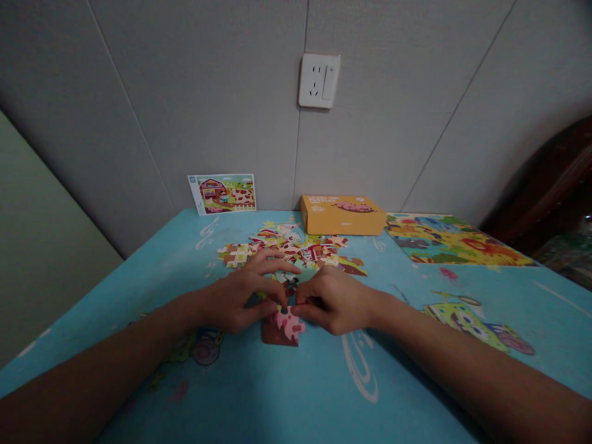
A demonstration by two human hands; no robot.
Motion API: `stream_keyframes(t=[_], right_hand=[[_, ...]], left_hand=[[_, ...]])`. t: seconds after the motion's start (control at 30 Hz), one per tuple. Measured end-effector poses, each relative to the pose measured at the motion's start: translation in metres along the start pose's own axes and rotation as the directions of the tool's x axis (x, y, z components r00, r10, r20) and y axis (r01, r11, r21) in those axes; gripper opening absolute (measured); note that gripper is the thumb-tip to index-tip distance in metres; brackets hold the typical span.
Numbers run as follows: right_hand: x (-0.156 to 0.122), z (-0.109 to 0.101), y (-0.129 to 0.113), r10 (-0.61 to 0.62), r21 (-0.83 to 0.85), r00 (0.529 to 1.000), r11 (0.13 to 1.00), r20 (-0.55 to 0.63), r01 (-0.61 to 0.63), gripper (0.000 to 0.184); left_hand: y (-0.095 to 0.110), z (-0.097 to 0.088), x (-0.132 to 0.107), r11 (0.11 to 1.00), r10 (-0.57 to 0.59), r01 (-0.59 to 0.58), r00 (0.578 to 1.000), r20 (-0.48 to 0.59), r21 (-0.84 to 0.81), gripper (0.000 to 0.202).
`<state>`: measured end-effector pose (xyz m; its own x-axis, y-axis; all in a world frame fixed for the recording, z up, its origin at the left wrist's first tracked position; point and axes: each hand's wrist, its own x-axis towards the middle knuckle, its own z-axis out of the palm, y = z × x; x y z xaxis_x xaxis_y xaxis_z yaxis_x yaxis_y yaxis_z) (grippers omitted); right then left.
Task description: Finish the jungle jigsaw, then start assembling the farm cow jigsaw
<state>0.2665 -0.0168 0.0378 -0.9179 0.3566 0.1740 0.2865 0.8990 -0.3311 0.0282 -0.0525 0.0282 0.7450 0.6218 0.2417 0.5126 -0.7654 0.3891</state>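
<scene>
A small joined patch of jigsaw pieces [287, 327], pink and dark red, lies on the blue tablecloth in front of me. My left hand [252, 290] reaches over its upper left side; thumb and index fingertip grip it there while the other fingers stretch forward. From the right comes my right hand [335, 301], curled, with thumb and index finger pinched at the patch's upper right edge on a puzzle piece mostly hidden by the fingers. Between the hands shows a dark and white bit of a puzzle piece [291, 282]. Beyond them spreads a heap of loose puzzle pieces [296, 248].
An orange puzzle box [343, 216] stands at the back by the wall. Left of it, a farm picture card [226, 193] leans upright. A colourful animal picture [456, 242] lies at the right. A socket [319, 81] is on the wall.
</scene>
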Motion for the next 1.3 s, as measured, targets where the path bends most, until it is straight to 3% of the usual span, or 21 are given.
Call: stream_keyframes(t=[0.37, 0.5, 0.7, 0.93, 1.07, 1.3], right_hand=[[0.002, 0.000, -0.003, 0.005, 0.023, 1.000, 1.000, 0.014, -0.005, 0.021], [-0.001, -0.008, 0.003, 0.126, -0.026, 0.992, 0.992, 0.002, -0.126, 0.027], [-0.011, -0.026, 0.026, 0.277, -0.147, 0.961, 0.950, -0.013, -0.276, 0.018], [-0.008, -0.020, 0.034, 0.368, -0.146, 0.930, 0.920, 0.011, -0.363, 0.021], [-0.007, -0.021, 0.032, 0.367, -0.148, 0.930, 0.920, 0.005, -0.363, 0.031], [-0.013, -0.032, 0.024, 0.361, -0.121, 0.922, 0.930, 0.137, -0.346, 0.047]], left_hand=[[0.001, -0.001, -0.001, 1.000, 0.000, 0.000, 1.000, 0.018, -0.003, 0.018], [0.002, -0.001, 0.000, 1.000, -0.006, 0.006, 1.000, 0.025, 0.024, 0.018], [0.001, 0.000, 0.003, 0.996, -0.034, 0.038, 0.999, -0.042, 0.077, 0.016], [-0.013, 0.008, 0.004, 0.974, -0.155, 0.166, 0.985, -0.081, 0.152, 0.026], [-0.013, 0.008, 0.003, 0.972, -0.163, 0.171, 0.985, -0.060, 0.160, 0.029], [-0.006, 0.008, 0.002, 0.967, -0.203, 0.200, 0.979, 0.003, 0.159, 0.039]])
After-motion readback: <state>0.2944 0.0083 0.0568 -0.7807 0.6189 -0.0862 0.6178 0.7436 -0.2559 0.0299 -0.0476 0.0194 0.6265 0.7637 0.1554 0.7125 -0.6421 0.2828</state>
